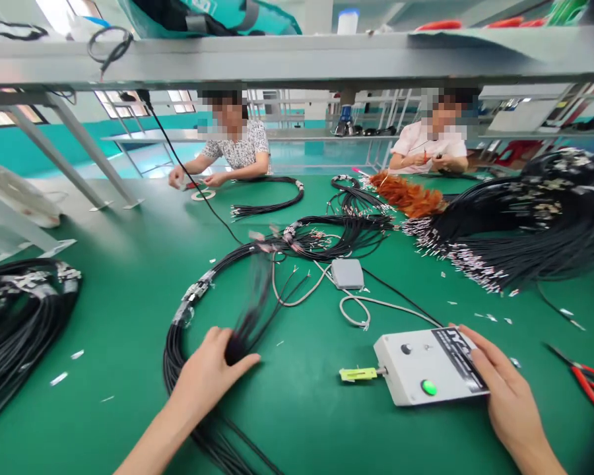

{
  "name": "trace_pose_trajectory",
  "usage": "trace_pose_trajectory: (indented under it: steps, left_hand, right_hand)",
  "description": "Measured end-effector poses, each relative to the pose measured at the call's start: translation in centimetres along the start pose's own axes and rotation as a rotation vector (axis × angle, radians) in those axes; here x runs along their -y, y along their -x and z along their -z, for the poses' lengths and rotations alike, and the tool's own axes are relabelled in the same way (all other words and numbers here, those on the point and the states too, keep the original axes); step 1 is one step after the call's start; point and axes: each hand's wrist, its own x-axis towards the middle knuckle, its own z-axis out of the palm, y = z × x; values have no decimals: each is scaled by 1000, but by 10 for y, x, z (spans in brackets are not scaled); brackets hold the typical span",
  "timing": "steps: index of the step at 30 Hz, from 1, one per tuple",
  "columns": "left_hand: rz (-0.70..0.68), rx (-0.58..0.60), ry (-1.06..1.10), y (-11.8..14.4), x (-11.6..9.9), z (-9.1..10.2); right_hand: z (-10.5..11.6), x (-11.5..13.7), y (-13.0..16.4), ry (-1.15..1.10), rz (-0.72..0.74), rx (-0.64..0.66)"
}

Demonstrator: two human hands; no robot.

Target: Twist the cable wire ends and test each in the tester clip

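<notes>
My left hand is closed around a bunch of black cables, whose far ends are smeared by motion. Beside and below that hand runs a longer curved bundle of black cables, wrapped with clear tape near its connectors. At the right, my right hand grips the edge of a white box with a knob, a small switch and a lit green button. From the box's left side sticks out a shaft with a yellow-green clip, apart from the cables. The fingers under the box are hidden.
Coiled black cables lie at far left, and a large heap at right. A grey block with a grey cord sits mid-table. Red-handled pliers rest at right. A shelf spans above; two people sit opposite.
</notes>
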Motion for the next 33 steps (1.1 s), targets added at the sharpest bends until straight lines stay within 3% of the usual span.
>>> trace_pose_trajectory:
  steps: [4,8,10,12,14,16,20,23,26,30,33]
  left_hand:
    - [-56,161,-2,-5,-8,-3]
    - [-27,278,205,-5,-11,25]
    - [14,217,390,-5,-14,39]
    - [40,40,493,-9,-19,44]
    - [72,-142,481,-19,-22,38]
    - [111,-251,404,-34,-21,23]
    - [155,-264,231,-59,-15,-11]
    - [123,-270,116,-53,-17,-26]
    - [-29,-294,16,-28,-21,-37]
    - [-538,-113,-67,10,-20,-60]
    - [-560,80,-93,26,-18,-70]
  right_hand:
    - [-3,2,-1,0,-12,20]
    - [-6,4,-1,-7,-23,17]
    - [-6,4,-2,-5,-24,14]
    - [-7,4,-2,-5,-19,23]
    - [-8,4,-2,-8,-20,30]
    - [-8,5,-1,-12,-28,25]
    - [-10,6,5,-18,0,10]
    - [-11,6,11,-14,42,35]
    - [-13,7,13,-26,53,51]
    - [-15,7,12,-49,53,28]
    - [-15,5,11,-57,19,36]
